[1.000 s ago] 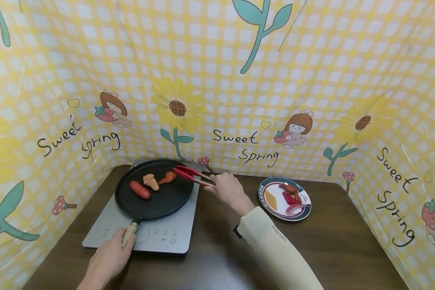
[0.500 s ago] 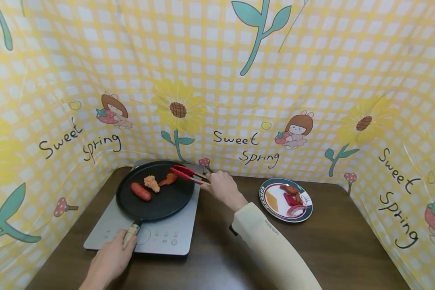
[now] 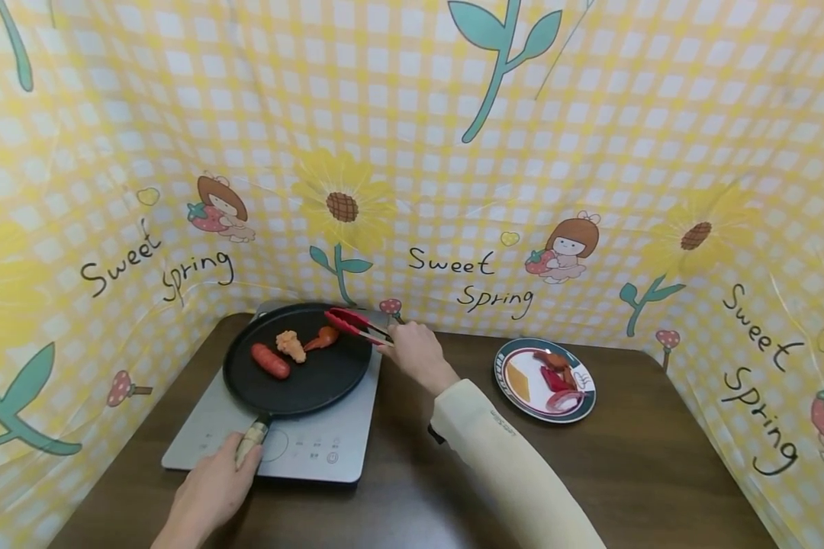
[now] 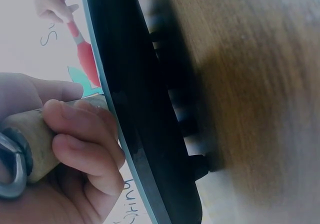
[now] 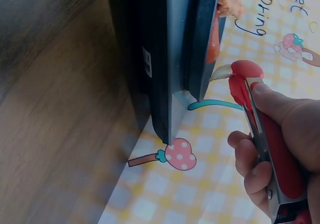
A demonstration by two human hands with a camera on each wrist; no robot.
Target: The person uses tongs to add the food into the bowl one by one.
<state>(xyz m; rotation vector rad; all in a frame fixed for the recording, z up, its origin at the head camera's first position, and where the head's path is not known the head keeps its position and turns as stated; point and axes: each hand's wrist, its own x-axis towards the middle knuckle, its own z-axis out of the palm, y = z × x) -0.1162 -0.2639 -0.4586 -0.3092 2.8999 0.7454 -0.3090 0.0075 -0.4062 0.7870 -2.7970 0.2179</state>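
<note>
My left hand (image 3: 213, 480) grips the beige handle (image 3: 250, 442) of a round black frying pan (image 3: 316, 389); the left wrist view shows the fingers curled round this handle (image 4: 37, 141), which ends in a metal ring. In the pan lie a sausage (image 3: 271, 361), a piece of fried chicken (image 3: 291, 345) and an orange-red drumstick-shaped piece (image 3: 323, 337). My right hand (image 3: 415, 352) holds red tongs (image 3: 346, 319) over the pan's back right side, beside the orange-red piece. In the right wrist view a pale curved strip (image 5: 221, 73) shows at the tongs' tips; I cannot tell what it is.
The pan sits on a silver induction cooker (image 3: 343, 457) on a dark wooden table (image 3: 419, 488). To the right stands a plate (image 3: 497, 374) with several food pieces, including a yellow slice (image 3: 518, 381). A yellow checked cloth (image 3: 446, 191) hangs close behind and at both sides.
My right hand has moved slightly left and back, bringing the tongs' tips a little toward the pan's far rim. My left hand keeps its grip, and the food in the pan stays put.
</note>
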